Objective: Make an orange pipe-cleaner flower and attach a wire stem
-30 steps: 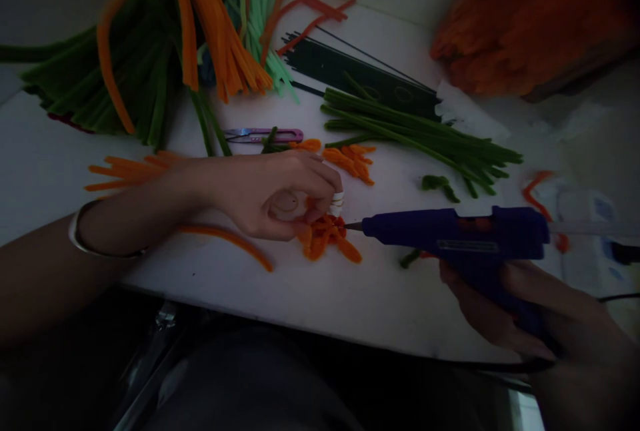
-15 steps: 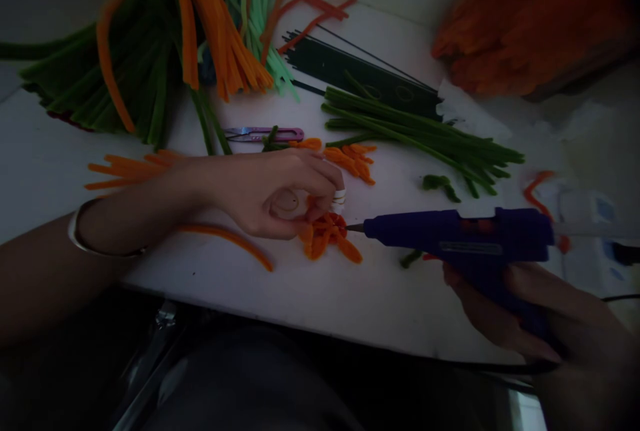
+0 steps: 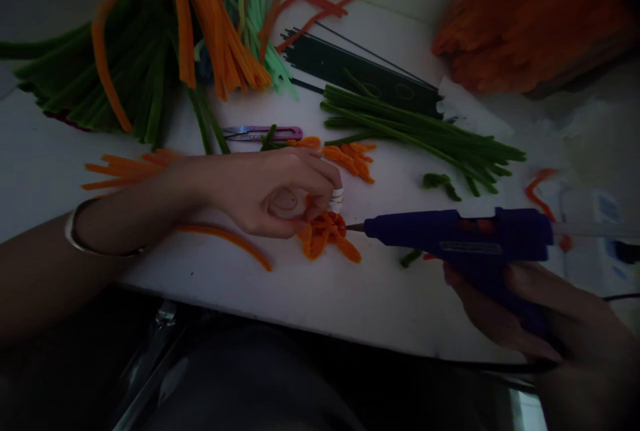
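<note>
My left hand (image 3: 270, 191) is closed in a pinch on a small orange pipe-cleaner flower (image 3: 326, 236) lying on the white table (image 3: 320, 298). A taped fingertip rests just above the flower. My right hand (image 3: 515, 304) grips the handle of a blue glue gun (image 3: 455, 236). The gun lies level, and its metal nozzle touches the flower's red centre from the right. A silver bangle (image 3: 85, 244) circles my left wrist.
Bundles of green and orange pipe cleaners (image 3: 150, 51) fan out at the back left. Purple thread snips (image 3: 263, 132), short orange pieces (image 3: 350, 159), green stems (image 3: 425, 138) and dark wires (image 3: 360, 71) lie behind my hands. An orange heap (image 3: 530, 24) fills the back right.
</note>
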Demonstrator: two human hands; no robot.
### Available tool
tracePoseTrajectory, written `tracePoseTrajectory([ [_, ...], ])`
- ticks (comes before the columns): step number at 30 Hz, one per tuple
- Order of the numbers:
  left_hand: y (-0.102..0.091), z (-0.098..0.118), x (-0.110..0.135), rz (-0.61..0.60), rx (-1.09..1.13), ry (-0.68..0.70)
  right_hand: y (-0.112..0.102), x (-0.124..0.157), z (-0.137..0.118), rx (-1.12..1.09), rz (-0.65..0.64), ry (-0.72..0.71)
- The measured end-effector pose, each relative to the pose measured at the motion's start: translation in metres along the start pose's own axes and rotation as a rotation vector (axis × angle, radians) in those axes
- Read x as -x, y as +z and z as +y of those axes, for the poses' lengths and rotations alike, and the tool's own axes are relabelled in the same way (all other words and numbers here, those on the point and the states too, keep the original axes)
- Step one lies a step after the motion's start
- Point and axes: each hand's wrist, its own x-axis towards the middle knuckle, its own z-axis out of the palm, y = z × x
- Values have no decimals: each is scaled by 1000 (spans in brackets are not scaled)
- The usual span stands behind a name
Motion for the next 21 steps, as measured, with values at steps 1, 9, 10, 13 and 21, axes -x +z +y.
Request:
tracePoseTrajectory([
  [1, 0, 0, 0, -2, -3, 2, -1, -1, 0, 28, 7, 2],
  [9, 1, -2, 1, -18, -3, -9, -2, -2, 3, 86, 7, -4],
  [10, 2, -2, 1, -17, 0, -8, 0, -1, 2, 63, 5, -5],
  [13, 2, -1, 1, -22, 10, -7, 7, 1, 0, 10, 4, -20],
  [21, 2, -2, 0, -28, -4, -12, 11, 0, -2, 79, 35, -31],
])
